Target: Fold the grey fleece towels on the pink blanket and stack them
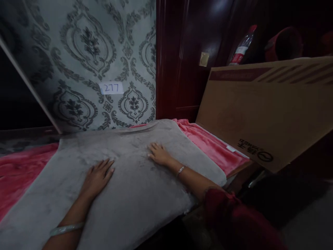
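A grey plush cloth lies spread flat over a pink blanket. My left hand rests palm down on the grey cloth, fingers slightly apart, with a pale bangle on the wrist. My right hand also lies flat on the grey cloth, further back and to the right, with a thin bracelet on the wrist. Neither hand grips anything.
A large cardboard box leans at the right, over the pink blanket's edge. Patterned grey wallpaper with a label reading 277 stands behind. A dark red wooden door is at the back, and a plastic bottle stands behind the box.
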A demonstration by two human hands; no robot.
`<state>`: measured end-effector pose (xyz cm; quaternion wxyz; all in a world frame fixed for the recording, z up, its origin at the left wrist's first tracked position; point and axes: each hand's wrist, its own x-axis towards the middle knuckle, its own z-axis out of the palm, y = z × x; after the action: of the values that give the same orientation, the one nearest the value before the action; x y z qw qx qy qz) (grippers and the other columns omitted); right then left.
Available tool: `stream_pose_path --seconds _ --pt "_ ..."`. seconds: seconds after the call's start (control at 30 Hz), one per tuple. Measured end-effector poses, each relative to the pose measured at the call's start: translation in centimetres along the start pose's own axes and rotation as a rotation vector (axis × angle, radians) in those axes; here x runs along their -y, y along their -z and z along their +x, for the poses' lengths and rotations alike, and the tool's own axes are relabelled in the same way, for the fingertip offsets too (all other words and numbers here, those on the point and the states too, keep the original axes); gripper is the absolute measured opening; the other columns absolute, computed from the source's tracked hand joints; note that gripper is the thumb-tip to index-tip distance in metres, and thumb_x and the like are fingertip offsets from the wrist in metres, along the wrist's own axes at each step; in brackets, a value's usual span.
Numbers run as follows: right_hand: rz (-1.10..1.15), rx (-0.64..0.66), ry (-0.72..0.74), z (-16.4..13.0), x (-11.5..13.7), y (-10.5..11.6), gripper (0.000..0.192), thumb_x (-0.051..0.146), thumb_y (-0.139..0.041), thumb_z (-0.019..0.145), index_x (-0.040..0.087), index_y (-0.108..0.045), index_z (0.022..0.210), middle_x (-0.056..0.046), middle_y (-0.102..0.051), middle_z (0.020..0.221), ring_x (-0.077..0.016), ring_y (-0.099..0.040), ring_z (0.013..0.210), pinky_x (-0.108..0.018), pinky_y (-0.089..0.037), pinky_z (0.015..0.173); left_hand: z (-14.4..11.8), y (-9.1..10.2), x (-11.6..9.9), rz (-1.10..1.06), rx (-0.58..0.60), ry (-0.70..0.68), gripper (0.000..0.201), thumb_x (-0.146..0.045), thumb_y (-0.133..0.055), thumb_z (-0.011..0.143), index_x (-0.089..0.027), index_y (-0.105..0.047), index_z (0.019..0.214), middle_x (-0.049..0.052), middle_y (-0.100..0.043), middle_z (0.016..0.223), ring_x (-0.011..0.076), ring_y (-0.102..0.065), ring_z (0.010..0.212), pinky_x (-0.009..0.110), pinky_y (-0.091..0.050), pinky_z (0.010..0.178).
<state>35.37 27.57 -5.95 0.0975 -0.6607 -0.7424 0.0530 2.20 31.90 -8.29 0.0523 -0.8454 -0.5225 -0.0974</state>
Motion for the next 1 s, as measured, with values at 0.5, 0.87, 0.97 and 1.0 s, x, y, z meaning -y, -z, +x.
stream_pose_path --seconds 0.5,0.87,0.97,1.0 --pt "-0.113 -0.066 -0.541 -4.8 -14.4 0.3 0.061 0.050 -0.021 0.106 0.022 -0.026 0.160 -0.010 -0.019 0.166 -0.0285 -0.017 0.152 -0.054 -0.017 0.119 0.2 -0.3 0.5 -0.019 -0.034 -0.018 0.056 -0.041 -0.035 0.096 -0.021 -0.055 0.145 0.009 -0.047 0.153 0.0302 -0.040 0.145 0.054 -0.033 0.116" --pt "0.057 0.051 0.203 -7.3 -8.3 -1.2 0.057 0.056 -0.035 0.103 0.035 -0.035 0.156 -0.001 -0.024 0.165 -0.0255 -0.012 0.153 -0.052 -0.011 0.122 -0.2 0.5 -0.4 -0.026 0.009 0.004 0.056 -0.040 -0.034 0.097 -0.018 -0.054 0.145 0.011 -0.046 0.154 0.0313 -0.037 0.146 0.055 -0.030 0.117" --pt "0.167 0.021 0.354 -7.6 -7.3 -1.2 0.055 0.055 -0.032 0.104 0.031 -0.045 0.152 -0.002 -0.033 0.161 -0.0202 -0.017 0.152 -0.045 -0.015 0.123 -0.1 0.4 -0.4 -0.031 -0.006 0.002 0.055 -0.039 -0.036 0.097 -0.019 -0.055 0.144 0.011 -0.046 0.154 0.0313 -0.038 0.146 0.055 -0.031 0.117" --pt "0.157 -0.006 0.302 -7.1 -7.5 -0.9 0.054 0.052 -0.031 0.105 0.029 -0.045 0.152 -0.002 -0.033 0.161 -0.0185 -0.018 0.152 -0.042 -0.016 0.123 -0.2 0.3 -0.4 -0.035 -0.015 0.004 0.054 -0.039 -0.037 0.097 -0.020 -0.055 0.144 0.011 -0.047 0.153 0.0312 -0.038 0.146 0.056 -0.031 0.117"
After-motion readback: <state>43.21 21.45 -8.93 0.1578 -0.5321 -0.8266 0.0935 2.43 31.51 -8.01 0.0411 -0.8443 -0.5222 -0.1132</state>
